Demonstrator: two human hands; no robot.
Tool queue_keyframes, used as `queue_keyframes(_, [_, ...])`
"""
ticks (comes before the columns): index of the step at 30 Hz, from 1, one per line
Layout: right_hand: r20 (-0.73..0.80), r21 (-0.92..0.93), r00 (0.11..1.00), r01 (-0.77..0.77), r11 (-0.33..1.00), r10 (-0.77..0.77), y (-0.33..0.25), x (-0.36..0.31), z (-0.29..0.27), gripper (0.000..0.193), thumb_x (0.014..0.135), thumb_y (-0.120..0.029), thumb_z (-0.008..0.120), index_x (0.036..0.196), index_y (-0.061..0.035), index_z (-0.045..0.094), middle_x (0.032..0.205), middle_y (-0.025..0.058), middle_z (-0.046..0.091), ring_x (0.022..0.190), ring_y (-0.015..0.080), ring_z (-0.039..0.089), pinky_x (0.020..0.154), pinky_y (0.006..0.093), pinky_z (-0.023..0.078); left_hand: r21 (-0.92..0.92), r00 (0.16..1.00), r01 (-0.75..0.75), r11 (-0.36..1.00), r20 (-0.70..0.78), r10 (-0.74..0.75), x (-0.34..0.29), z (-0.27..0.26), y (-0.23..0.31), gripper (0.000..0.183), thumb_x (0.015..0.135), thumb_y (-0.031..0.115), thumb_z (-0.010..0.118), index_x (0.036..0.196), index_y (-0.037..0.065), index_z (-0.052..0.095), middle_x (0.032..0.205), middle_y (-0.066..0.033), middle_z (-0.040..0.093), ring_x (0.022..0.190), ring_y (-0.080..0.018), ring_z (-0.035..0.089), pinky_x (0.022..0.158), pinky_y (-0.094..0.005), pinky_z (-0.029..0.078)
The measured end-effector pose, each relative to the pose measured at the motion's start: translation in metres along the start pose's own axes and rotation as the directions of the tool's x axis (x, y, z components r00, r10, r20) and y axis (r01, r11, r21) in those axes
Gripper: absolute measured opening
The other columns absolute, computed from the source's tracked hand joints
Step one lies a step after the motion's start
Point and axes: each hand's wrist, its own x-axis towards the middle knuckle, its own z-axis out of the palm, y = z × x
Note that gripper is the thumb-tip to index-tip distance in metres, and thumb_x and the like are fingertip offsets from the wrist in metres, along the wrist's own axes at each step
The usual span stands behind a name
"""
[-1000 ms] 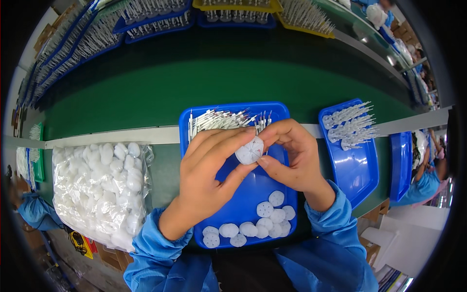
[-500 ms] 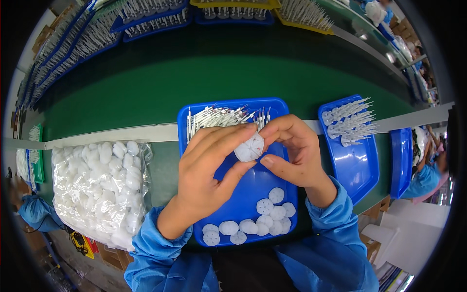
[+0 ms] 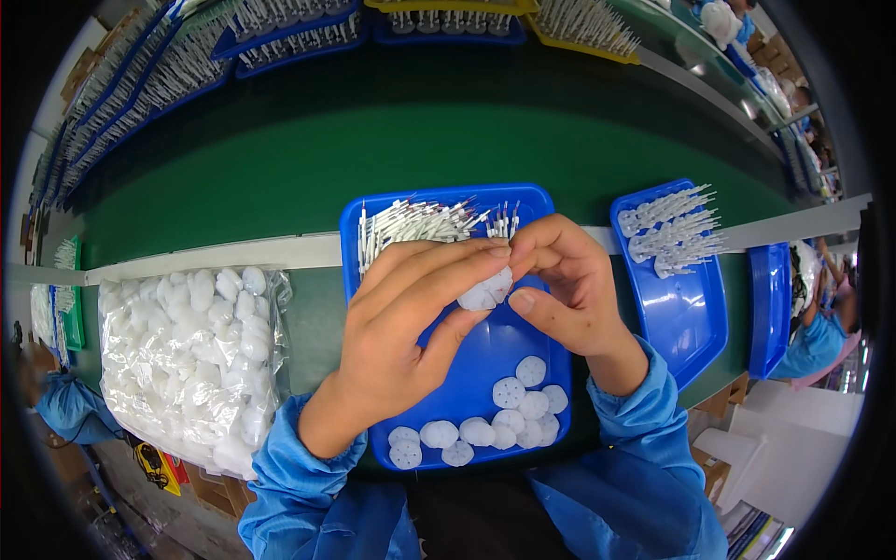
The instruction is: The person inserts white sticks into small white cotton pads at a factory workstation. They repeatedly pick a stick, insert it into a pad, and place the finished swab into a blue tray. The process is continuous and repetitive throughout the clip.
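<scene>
Above the blue tray, my left hand is closed on a white round plastic disc, thumb below and fingers over it. The disc is tilted, and my fingers hide its upper edge. My right hand is at the disc's right side, fingers curled and thumb bent toward it; whatever they pinch is too small or hidden to name. Thin white sticks with dark tips lie bundled along the tray's far side. Several similar white discs, some with small holes, lie in its near part.
To the left lies a clear bag full of white rounded pieces. A second blue tray on the right holds discs with sticks standing in them. Loaded trays line the far edge of the green table. Other people sit beyond on the right.
The disc has tilted and shifted slightly right, with the fingers of my left hand further over it. My right hand has turned slightly, its thumb moving a little right and up.
</scene>
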Motion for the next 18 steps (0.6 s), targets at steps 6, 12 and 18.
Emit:
queue_keyframes(6, [0.007,-0.013,1.000,0.000,1.000,0.000,0.001,0.000,-0.001,0.034,0.096,0.004,0.075,0.127,-0.0006,0.061,0.112,0.0076,0.076,0.103,0.0109,0.074,0.094,0.0287,0.056,0.007,1.000,0.017,1.000,0.005,-0.017,0.001,-0.001,0.002,0.053,0.079,-0.005,0.083,0.131,0.005,0.078,0.130,-0.0123,0.078,0.111,-0.0321,0.073,0.097,-0.0409,0.059])
queue_keyframes(12, [-0.032,-0.035,0.999,-0.005,0.999,0.004,0.005,-0.001,0.004,0.037,0.094,0.004,0.079,0.127,-0.0013,0.061,0.109,0.0071,0.077,0.101,0.0110,0.075,0.092,0.0280,0.057,0.076,1.000,-0.024,0.997,0.020,0.023,0.000,0.000,0.001,0.052,0.080,-0.004,0.085,0.131,0.005,0.078,0.128,-0.0129,0.078,0.111,-0.0322,0.073,0.097,-0.0410,0.059])
queue_keyframes(18, [0.048,-0.224,0.997,0.062,0.973,-0.053,0.000,-0.001,-0.007,0.045,0.093,0.003,0.081,0.133,-0.0018,0.060,0.117,0.0111,0.080,0.108,0.0145,0.077,0.096,0.0296,0.058,0.004,0.998,0.069,0.998,-0.007,-0.069,-0.002,0.001,0.001,0.051,0.082,-0.003,0.085,0.132,0.007,0.078,0.127,-0.0139,0.079,0.113,-0.0322,0.073,0.098,-0.0398,0.059])
